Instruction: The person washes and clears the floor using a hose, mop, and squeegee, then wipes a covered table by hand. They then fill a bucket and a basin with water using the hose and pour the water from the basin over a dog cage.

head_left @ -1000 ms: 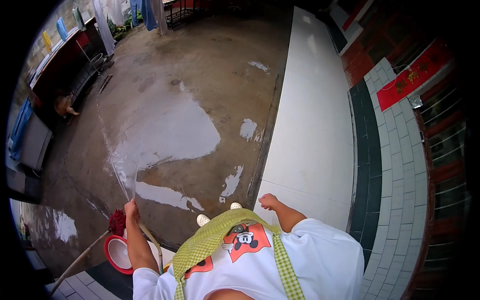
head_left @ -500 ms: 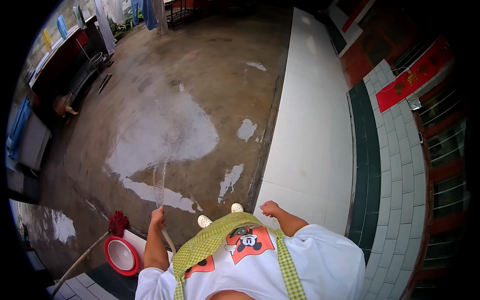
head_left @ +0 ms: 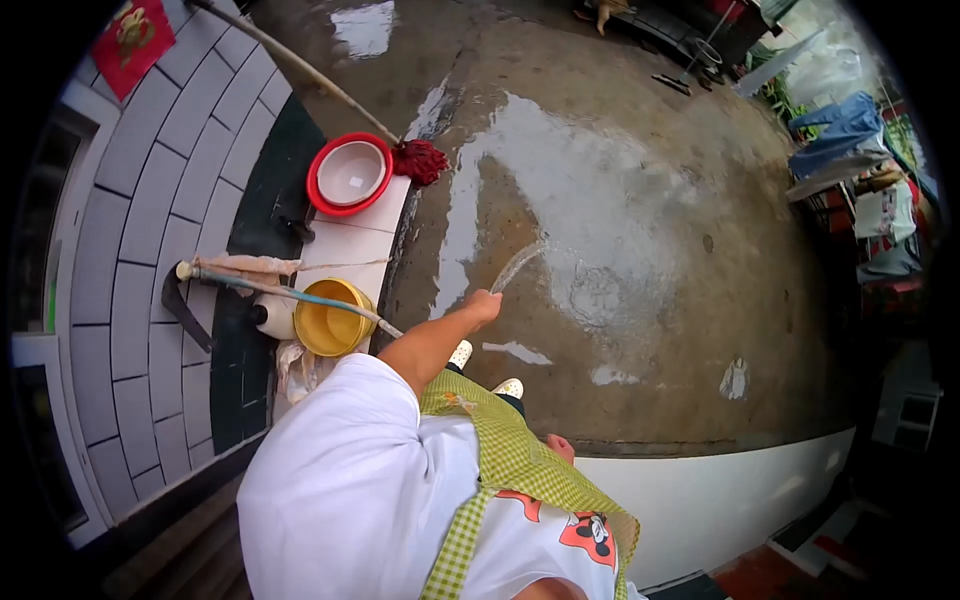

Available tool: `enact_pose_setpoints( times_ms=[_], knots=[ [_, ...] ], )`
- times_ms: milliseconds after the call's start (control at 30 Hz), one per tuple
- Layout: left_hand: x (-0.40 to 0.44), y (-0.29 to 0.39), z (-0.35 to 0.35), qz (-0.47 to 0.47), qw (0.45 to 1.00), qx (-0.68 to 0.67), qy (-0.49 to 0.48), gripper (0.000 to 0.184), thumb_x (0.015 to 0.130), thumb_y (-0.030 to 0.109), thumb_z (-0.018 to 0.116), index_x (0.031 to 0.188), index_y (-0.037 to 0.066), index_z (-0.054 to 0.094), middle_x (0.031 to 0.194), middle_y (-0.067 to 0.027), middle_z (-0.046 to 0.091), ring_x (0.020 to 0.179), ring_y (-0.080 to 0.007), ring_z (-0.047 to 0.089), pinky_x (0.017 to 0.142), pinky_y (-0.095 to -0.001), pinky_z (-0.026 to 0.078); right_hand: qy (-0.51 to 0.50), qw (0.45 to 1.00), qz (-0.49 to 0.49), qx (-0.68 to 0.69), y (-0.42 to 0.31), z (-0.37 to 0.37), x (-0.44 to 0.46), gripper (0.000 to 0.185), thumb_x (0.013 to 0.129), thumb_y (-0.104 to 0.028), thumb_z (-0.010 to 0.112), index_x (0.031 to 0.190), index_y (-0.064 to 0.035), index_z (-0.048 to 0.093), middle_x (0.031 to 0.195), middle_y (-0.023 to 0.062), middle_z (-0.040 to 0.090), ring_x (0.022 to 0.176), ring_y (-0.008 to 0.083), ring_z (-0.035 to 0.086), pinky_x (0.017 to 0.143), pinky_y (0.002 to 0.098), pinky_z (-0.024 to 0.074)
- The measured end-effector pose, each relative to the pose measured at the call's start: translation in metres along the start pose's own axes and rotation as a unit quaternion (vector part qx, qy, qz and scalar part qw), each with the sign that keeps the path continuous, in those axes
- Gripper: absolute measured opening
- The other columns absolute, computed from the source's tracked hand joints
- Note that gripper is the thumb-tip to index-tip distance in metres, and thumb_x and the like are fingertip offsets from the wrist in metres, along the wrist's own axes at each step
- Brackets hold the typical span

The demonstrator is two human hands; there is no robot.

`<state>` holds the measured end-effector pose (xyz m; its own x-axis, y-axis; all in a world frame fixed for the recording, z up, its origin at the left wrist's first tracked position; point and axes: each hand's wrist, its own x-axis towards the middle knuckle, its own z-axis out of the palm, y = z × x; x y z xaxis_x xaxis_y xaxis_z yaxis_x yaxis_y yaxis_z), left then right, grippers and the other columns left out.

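My left hand (head_left: 484, 306) is closed round the end of a hose, most of which my hand and arm hide. A stream of water (head_left: 520, 262) arcs from it onto the wet concrete floor (head_left: 760, 250), rippling a puddle (head_left: 597, 290). Beside the green checked apron (head_left: 520, 440), my right hand (head_left: 561, 448) shows only in part, with its fingers curled; nothing can be made out in it. White shoes (head_left: 509, 388) are below me.
A red basin (head_left: 322, 200), yellow bucket (head_left: 332, 318), white bottle (head_left: 273, 316) and red mop head (head_left: 420, 162) are at the left, near a tiled wall (head_left: 150, 230). Laundry (head_left: 840, 130) hangs at the upper right. A white raised ledge (head_left: 700, 490) borders the floor.
The view has turned strongly to the left, bringing the yellow bucket and bottle into sight. The water stream first swung right from its earlier direction and now arcs onto the puddle.
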<state>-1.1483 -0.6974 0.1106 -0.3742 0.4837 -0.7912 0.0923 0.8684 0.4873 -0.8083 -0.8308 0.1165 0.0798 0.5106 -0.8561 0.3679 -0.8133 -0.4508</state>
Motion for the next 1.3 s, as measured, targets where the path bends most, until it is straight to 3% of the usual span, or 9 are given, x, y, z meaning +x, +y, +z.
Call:
enact_pose_setpoints(
  times_ms=[267,467,767,833,967,1133,1200,1233,1300],
  knots=[
    [-0.009,0.015,-0.004,0.03,0.994,-0.054,0.091,0.046,0.084,0.042,0.043,0.099,0.001,0.058,0.101,-0.0177,0.058,0.094,-0.0332,0.055,0.079,-0.0413,0.043,-0.197,0.952,-0.053,-0.229,-0.135,-0.001,0.066,0.023,0.083,-0.026,0.053,0.096,-0.0082,0.055,0.072,0.001,0.058,0.061,0.0092,0.053,0.051,0.0233,0.0413],
    [-0.034,0.053,-0.012,0.067,0.975,-0.142,0.156,0.045,0.081,0.041,0.044,0.096,0.001,0.059,0.093,-0.017,0.06,0.09,-0.0315,0.057,0.076,-0.0407,0.044,-0.331,0.89,-0.134,-0.284,-0.222,0.079,0.063,0.049,0.083,-0.028,0.053,0.126,-0.0155,0.033,0.093,0.0025,0.057,0.074,0.0103,0.053,0.059,0.0265,0.044],
    [-0.042,0.072,-0.017,0.114,0.939,-0.237,0.22,0.047,0.081,0.042,0.043,0.093,-0.002,0.057,0.096,-0.0215,0.058,0.092,-0.0351,0.055,0.079,-0.0405,0.043,-0.402,0.871,-0.155,-0.236,-0.256,0.16,0.057,0.028,0.082,-0.026,0.054,0.107,-0.0141,0.048,0.09,-0.0004,0.057,0.079,0.0105,0.052,0.064,0.0297,0.0444],
    [-0.03,0.065,-0.027,0.03,0.895,-0.324,0.303,0.048,0.082,0.041,0.043,0.092,-0.005,0.055,0.095,-0.0223,0.058,0.085,-0.0334,0.058,0.073,-0.0422,0.045,-0.461,0.833,-0.225,-0.208,-0.254,0.17,0.056,0.023,0.084,-0.028,0.051,0.097,-0.0104,0.053,0.086,-0.0005,0.057,0.077,0.0107,0.053,0.066,0.0294,0.0437],
    [-0.015,0.022,-0.069,-0.175,0.7,-0.656,0.221,0.04,0.086,0.039,0.042,0.09,0.001,0.051,0.069,-0.0132,0.054,0.048,-0.0215,0.05,0.041,-0.0386,0.039,-0.385,0.789,-0.275,-0.392,-0.255,0.215,0.052,0.026,0.083,-0.03,0.051,0.09,-0.0058,0.054,0.076,0.001,0.056,0.067,0.0114,0.051,0.061,0.0252,0.0411],
    [0.004,-0.05,-0.14,-0.229,0.523,-0.795,0.204,0.035,0.087,0.037,0.039,0.076,0.004,0.043,0.056,-0.0059,0.04,0.042,-0.0173,0.039,0.037,-0.037,0.034,-0.377,0.685,-0.376,-0.498,-0.258,0.306,0.051,0.027,0.079,-0.028,0.049,0.081,-0.0014,0.053,0.066,0.0048,0.055,0.061,0.0106,0.049,0.055,0.0263,0.0387],
    [0.019,-0.079,-0.167,-0.221,0.483,-0.819,0.217,0.033,0.087,0.035,0.039,0.075,0.005,0.042,0.055,-0.0055,0.038,0.042,-0.0172,0.037,0.037,-0.0371,0.033,-0.372,0.583,-0.439,-0.573,-0.254,0.351,0.062,0.029,0.077,-0.026,0.049,0.083,0.0022,0.051,0.066,0.0081,0.054,0.061,0.0118,0.049,0.054,0.0276,0.0392],
    [0.023,-0.092,-0.183,-0.21,0.453,-0.835,0.231,0.032,0.087,0.034,0.039,0.074,0.006,0.041,0.054,-0.0051,0.036,0.041,-0.017,0.036,0.037,-0.0372,0.032,-0.394,0.566,-0.449,-0.569,-0.26,0.369,0.041,0.035,0.079,-0.031,0.049,0.085,0.0033,0.048,0.085,0.0295,0.055,0.081,0.0452,0.052,0.068,0.0495,0.0408],
    [0.027,-0.114,-0.214,-0.2,0.441,-0.843,0.233,0.03,0.087,0.032,0.038,0.073,0.006,0.041,0.053,-0.0049,0.035,0.041,-0.017,0.035,0.037,-0.0371,0.032,-0.38,0.531,-0.483,-0.584,-0.263,0.404,0.014,0.035,0.079,-0.031,0.049,0.086,0.0035,0.048,0.085,0.029,0.055,0.08,0.045,0.052,0.068,0.0496,0.0411]
  ],
)
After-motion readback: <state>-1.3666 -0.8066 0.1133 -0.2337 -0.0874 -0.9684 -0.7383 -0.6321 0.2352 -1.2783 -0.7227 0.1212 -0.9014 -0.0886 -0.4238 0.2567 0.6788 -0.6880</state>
